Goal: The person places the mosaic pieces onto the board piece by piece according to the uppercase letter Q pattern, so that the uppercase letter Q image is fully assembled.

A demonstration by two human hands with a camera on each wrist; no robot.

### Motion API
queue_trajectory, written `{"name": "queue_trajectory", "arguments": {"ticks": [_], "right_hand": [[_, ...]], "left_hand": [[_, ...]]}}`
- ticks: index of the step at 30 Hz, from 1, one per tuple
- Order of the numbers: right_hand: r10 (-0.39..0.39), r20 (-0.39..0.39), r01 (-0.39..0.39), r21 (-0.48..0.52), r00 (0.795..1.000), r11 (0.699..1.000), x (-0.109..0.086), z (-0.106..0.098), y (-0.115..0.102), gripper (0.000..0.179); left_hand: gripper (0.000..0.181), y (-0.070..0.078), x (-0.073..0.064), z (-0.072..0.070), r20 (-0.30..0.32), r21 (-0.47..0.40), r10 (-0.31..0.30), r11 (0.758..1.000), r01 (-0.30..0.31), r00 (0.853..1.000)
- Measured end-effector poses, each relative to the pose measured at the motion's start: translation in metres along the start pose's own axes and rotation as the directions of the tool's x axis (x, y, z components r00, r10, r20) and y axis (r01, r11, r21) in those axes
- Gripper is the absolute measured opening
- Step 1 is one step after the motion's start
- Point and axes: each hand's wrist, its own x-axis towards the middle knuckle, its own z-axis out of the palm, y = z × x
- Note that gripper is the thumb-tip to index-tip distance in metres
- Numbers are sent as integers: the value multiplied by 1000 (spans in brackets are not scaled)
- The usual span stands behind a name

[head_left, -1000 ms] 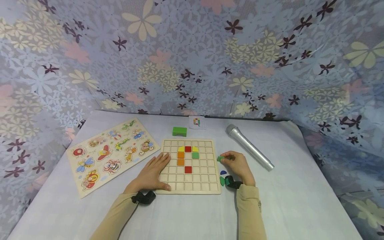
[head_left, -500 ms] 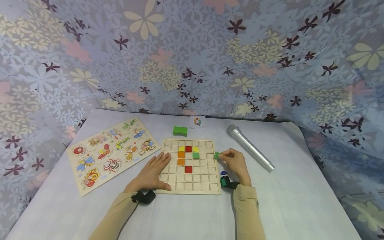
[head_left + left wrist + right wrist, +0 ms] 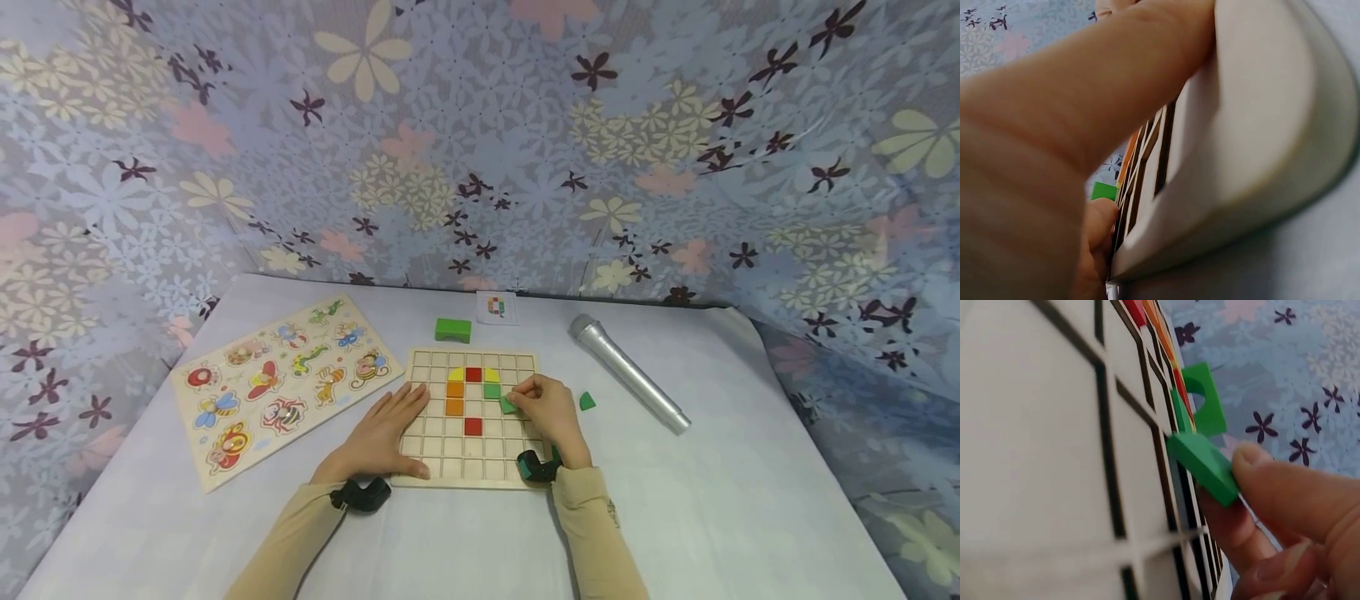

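My left hand (image 3: 378,433) lies with straight, spread fingers on the left edge of a wooden grid board (image 3: 450,468). Between the thumb and fingers of my right hand (image 3: 551,417) is a green square tile (image 3: 507,406), which tilts against the grid in the right wrist view. Just up and left of it, another green tile (image 3: 491,391) sits in a cell. The board also carries red tiles (image 3: 473,427), orange tiles (image 3: 454,407) and yellow rounded pieces (image 3: 491,375). My right hand and wrist hide part of the board's right side.
A green quarter-round piece (image 3: 587,402) lies right of my right hand. Behind the board are a green arch block (image 3: 453,330) and a small pattern card (image 3: 497,307). A silver microphone (image 3: 630,372) lies to the right, an insect puzzle board (image 3: 281,387) to the left.
My right hand has carried the green square tile leftward, from beside the board to over its cells. A green quarter-round piece now shows at the right. My left hand stays in place.
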Motion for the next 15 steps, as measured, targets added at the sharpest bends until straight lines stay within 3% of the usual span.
{"name": "queue_trajectory", "arguments": {"ticks": [7, 15], "right_hand": [[-11, -34, 10, -20, 999, 1000, -2, 13, -6, 10], [-82, -24, 77, -162, 996, 984, -6, 28, -9, 11]], "left_hand": [[119, 0, 1, 0, -2, 0, -4, 1000, 4, 1000], [119, 1, 0, 1, -8, 10, -4, 1000, 4, 1000]]}}
